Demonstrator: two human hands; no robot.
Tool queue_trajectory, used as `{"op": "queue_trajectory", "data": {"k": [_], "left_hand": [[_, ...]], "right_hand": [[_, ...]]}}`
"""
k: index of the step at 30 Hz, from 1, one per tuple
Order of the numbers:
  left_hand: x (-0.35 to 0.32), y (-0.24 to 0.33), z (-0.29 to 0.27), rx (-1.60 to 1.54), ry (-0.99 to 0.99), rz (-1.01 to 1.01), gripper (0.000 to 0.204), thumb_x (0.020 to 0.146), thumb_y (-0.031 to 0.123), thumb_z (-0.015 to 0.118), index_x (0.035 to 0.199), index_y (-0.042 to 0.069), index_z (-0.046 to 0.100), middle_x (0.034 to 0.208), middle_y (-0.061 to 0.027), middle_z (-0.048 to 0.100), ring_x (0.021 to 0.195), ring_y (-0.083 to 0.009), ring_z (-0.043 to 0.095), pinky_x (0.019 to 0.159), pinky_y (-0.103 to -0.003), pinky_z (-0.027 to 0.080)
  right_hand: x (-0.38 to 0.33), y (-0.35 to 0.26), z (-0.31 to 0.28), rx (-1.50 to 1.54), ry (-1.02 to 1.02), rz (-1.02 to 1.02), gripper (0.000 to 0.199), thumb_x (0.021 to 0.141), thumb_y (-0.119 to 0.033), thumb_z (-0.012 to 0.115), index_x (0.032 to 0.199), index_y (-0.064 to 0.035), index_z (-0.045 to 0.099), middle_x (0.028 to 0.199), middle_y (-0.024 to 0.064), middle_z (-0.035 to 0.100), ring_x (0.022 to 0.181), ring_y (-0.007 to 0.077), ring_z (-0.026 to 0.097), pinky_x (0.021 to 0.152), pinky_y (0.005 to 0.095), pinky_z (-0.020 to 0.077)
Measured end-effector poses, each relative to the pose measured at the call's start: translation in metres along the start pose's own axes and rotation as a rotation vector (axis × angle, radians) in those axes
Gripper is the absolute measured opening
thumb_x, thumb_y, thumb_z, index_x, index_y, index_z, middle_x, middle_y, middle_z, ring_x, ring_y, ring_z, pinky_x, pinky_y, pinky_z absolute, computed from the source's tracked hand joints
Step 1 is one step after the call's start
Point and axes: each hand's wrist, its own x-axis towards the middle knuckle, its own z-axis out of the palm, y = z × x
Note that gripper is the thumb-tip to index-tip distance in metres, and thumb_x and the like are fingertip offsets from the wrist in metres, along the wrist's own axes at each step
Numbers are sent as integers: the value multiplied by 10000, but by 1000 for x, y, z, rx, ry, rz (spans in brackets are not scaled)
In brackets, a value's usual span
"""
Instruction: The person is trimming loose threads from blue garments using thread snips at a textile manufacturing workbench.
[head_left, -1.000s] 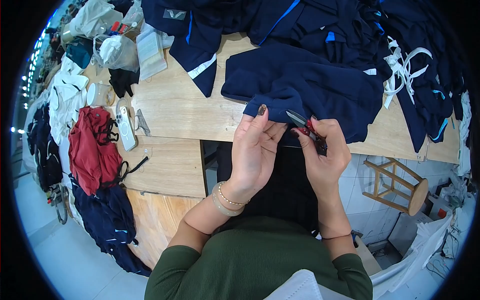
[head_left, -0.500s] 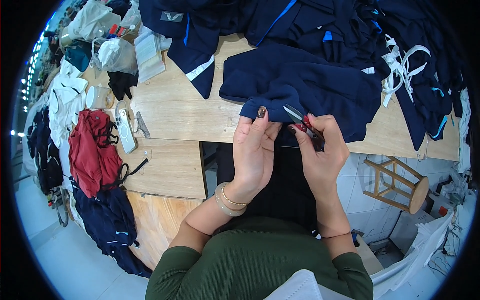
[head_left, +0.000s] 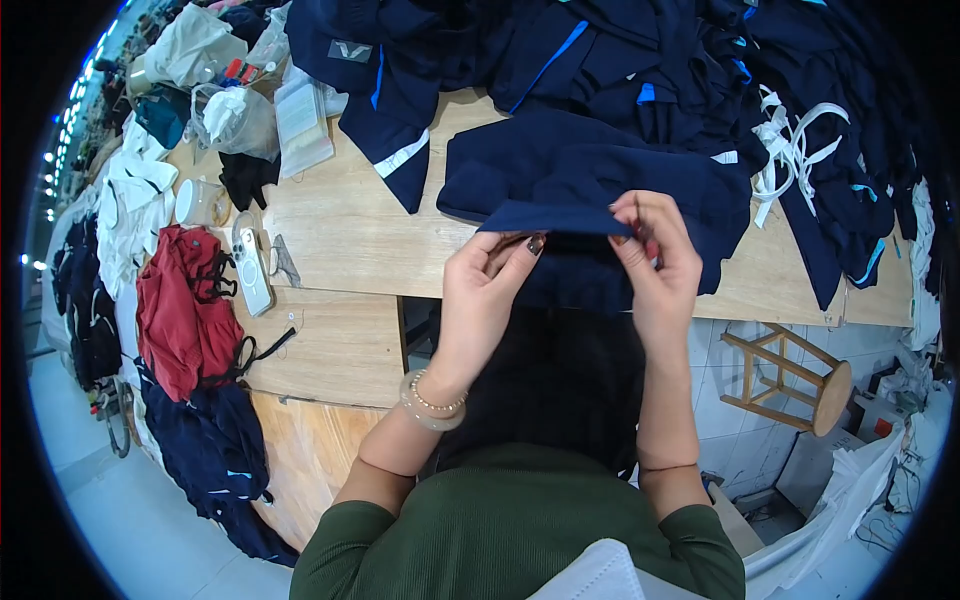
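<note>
A navy fabric garment [head_left: 590, 150] lies on the wooden table in front of me. Its near edge is lifted and stretched straight between my two hands. At the left end of that edge, my left hand [head_left: 482, 295] pinches the cloth between thumb and fingers. My right hand [head_left: 660, 262] grips the other end with thumb and fingers closed. A bit of red shows inside the right hand, likely the handle of the small thread snips; their blades are hidden. The lower part of the garment hangs over the table's front edge.
More navy garments [head_left: 600, 60] with blue trim pile along the back. White strips [head_left: 790, 145] lie at the right. On the left are a phone [head_left: 252, 270], red cloth [head_left: 182, 310] and a plastic cup [head_left: 198, 202]. A wooden stool [head_left: 830, 398] lies tipped over at lower right.
The snips' blades, visible at the cloth before, are now out of sight. My right hand has taken the cloth edge, now stretched straight between both hands; my left hand shifted slightly left.
</note>
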Motion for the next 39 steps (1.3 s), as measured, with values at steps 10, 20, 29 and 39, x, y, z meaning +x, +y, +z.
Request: {"op": "queue_trajectory", "data": {"k": [10, 20, 29, 39], "left_hand": [[29, 14, 2, 961, -19, 799, 383, 797, 92, 718, 1139, -13, 581, 1044, -98, 664, 1014, -181, 598, 907, -291, 443], [36, 7, -4, -104, -365, -245, 178, 916, 82, 611, 1026, -35, 686, 961, -62, 700, 889, -77, 635, 821, -198, 483], [24, 22, 8, -353, -106, -434, 257, 940, 172, 591, 1107, -16, 644, 1088, -83, 676, 1010, -130, 635, 947, -254, 469], [22, 14, 7, -384, -98, -477, 331, 1000, 283, 473, 1236, 68, 561, 1189, -61, 637, 1092, -166, 612, 979, -333, 464]], "right_hand": [[23, -6, -16, 380, -183, 390, 152, 875, -109, 665, 945, 25, 668, 869, 26, 658, 817, 65, 585, 797, 214, 457], [37, 5, -12, 50, -168, 227, 222, 879, -148, 664, 1023, 21, 671, 862, 17, 606, 790, 86, 534, 731, 218, 431], [1, -5, -19, -250, 37, -42, 304, 751, -68, 773, 1009, 31, 646, 834, 53, 589, 742, 124, 549, 690, 236, 455], [-2, 4, -2, -378, 60, -309, 300, 634, -105, 832, 832, 14, 640, 775, 88, 648, 705, 210, 555, 644, 294, 439]]}}
